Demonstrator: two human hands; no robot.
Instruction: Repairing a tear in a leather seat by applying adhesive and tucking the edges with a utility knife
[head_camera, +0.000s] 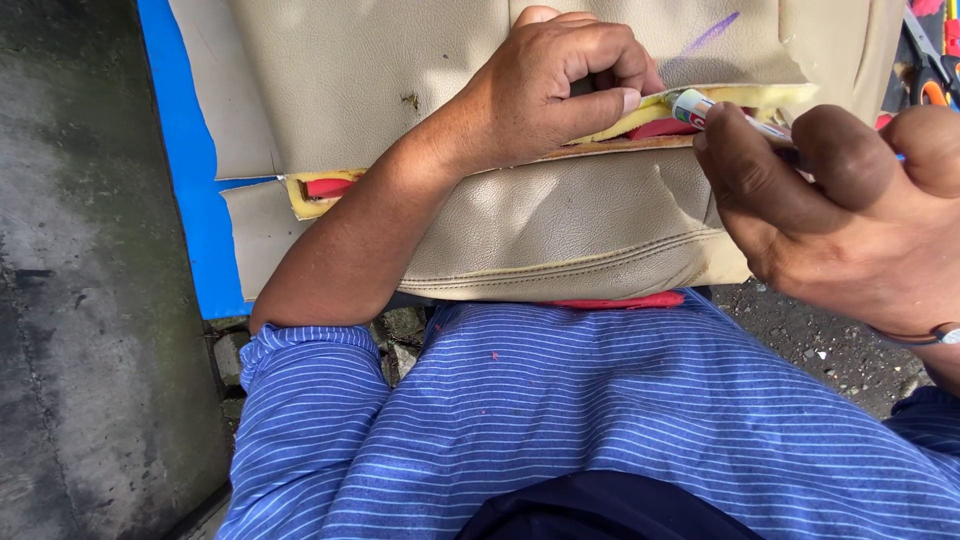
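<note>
A beige leather seat cover (560, 220) with yellow foam and a red layer inside lies across my lap. My left hand (545, 85) pinches the edge of the upper leather flap (360, 70) at the open seam, thumb pressed on the yellow foam (640, 115). My right hand (850, 215) holds a white marker pen (715, 110) with its tip at the seam, just right of the left thumb. A purple pen stroke (710, 35) shows on the leather above.
A blue board (185, 150) lies under the cover at the left. Grey concrete floor (70, 280) spreads to the left. Tools with orange handles (935, 85) sit at the far right edge. My blue striped shirt (600, 410) fills the lower view.
</note>
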